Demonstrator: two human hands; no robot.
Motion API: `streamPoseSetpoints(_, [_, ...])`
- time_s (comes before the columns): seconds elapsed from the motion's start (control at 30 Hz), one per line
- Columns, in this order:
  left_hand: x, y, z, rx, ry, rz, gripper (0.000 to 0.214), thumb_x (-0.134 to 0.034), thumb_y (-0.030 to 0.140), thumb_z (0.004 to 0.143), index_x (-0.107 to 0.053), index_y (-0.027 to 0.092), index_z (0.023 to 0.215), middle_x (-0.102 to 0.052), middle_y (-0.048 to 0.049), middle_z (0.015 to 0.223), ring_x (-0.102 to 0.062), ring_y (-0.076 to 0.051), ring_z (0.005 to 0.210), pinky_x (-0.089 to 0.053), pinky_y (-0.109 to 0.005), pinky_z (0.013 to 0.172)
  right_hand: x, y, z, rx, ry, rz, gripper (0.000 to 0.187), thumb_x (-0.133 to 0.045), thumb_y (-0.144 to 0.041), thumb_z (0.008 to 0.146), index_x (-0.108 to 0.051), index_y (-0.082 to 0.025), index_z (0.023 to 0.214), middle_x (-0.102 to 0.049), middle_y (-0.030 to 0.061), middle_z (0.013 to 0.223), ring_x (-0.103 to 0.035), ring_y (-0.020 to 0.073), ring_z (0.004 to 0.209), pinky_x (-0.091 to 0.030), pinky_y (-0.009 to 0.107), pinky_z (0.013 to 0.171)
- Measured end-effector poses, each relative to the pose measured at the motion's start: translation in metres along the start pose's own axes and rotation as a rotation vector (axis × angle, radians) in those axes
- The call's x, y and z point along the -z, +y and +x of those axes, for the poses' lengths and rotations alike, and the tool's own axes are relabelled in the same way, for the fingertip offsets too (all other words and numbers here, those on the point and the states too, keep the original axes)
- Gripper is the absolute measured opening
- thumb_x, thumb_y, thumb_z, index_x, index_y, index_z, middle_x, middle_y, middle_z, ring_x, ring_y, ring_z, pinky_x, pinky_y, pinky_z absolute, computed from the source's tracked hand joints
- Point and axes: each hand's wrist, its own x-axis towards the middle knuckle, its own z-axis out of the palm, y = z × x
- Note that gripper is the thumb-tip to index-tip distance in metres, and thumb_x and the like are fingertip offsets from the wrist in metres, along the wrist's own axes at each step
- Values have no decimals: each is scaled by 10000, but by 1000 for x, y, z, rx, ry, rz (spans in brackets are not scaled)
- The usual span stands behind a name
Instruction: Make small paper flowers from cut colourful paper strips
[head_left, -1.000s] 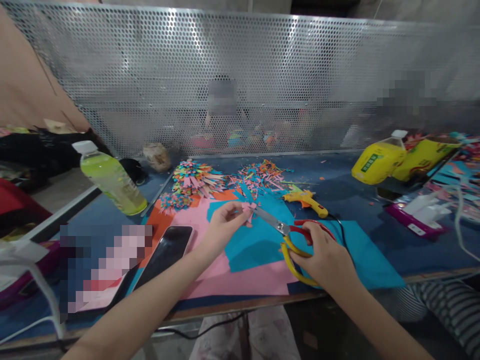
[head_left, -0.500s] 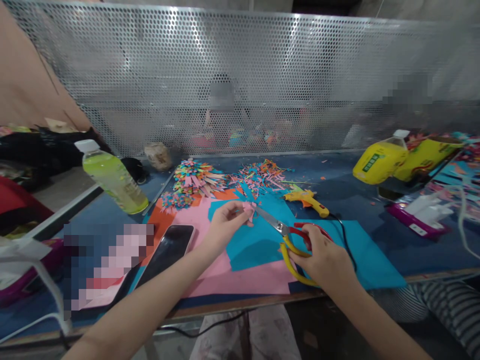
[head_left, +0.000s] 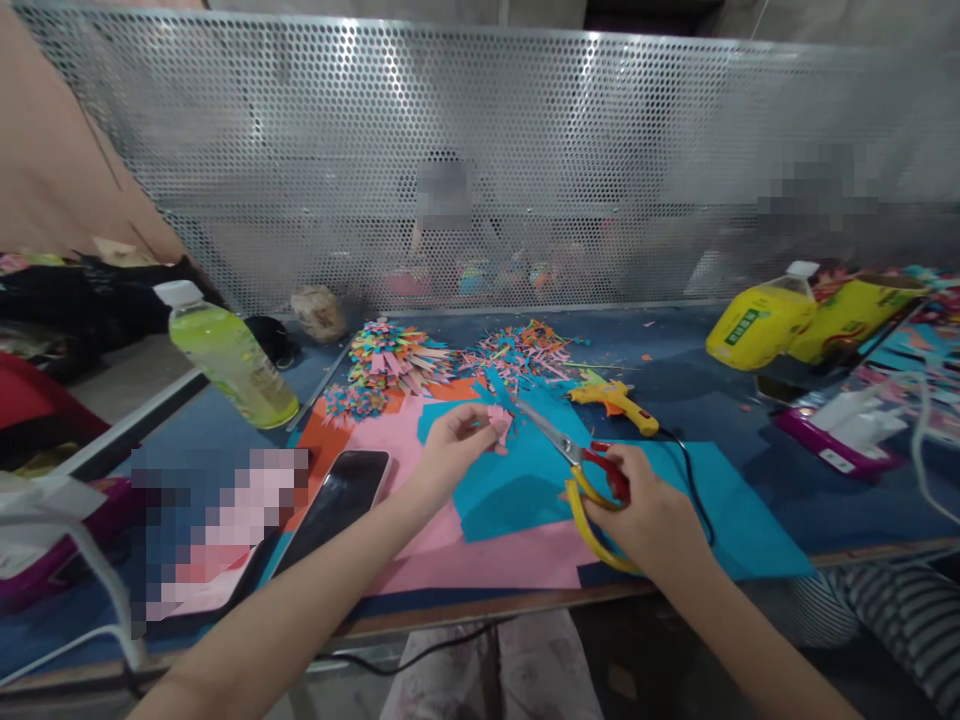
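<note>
Pinched in the fingers of my left hand point(head_left: 459, 440) is a small piece of pink paper point(head_left: 500, 422). My right hand point(head_left: 649, 510) grips scissors point(head_left: 571, 450) with red and yellow handles; their blades point at the pink piece and lie just right of it, apart from it. Beneath both hands lie blue paper sheets point(head_left: 517, 490), partly over pink paper point(head_left: 480, 565). Behind the hands are a heap of thin paper scraps point(head_left: 517, 350) and a bundle of multicoloured paper strips point(head_left: 397, 355).
A yellow glue gun point(head_left: 619, 402) lies right of the scraps, its black cord running past my right hand. A phone point(head_left: 337, 505) rests left of my forearm. Bottles stand at the left point(head_left: 229, 355) and right point(head_left: 761, 320). A perforated metal panel point(head_left: 525, 150) closes the back.
The scissors and my right hand have drawn slightly right, and the blades have come away from the pink paper. My left hand stays nearly in place.
</note>
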Motion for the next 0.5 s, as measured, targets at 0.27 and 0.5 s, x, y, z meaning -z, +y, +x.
streamPoseSetpoints(0.27, [-2, 7, 0, 99, 20, -222, 208, -700, 277, 608, -584, 124, 688, -573, 0, 650, -554, -85, 565, -457, -201, 526, -14, 12, 19, -149, -186, -174, 280, -483, -433, 743, -446, -183, 863, -594, 62, 639, -576, 197, 523, -312, 249, 411])
streamPoseSetpoints(0.5, [4, 0, 4, 119, -32, -284, 194, -688, 267, 631, -594, 120, 716, -591, -6, 651, -562, -77, 556, -435, -179, 492, -24, 8, 39, 49, -169, -167, 315, -520, -358, 770, -525, -90, 936, -584, 171, 915, -574, 272, 863, -443, 358, 692])
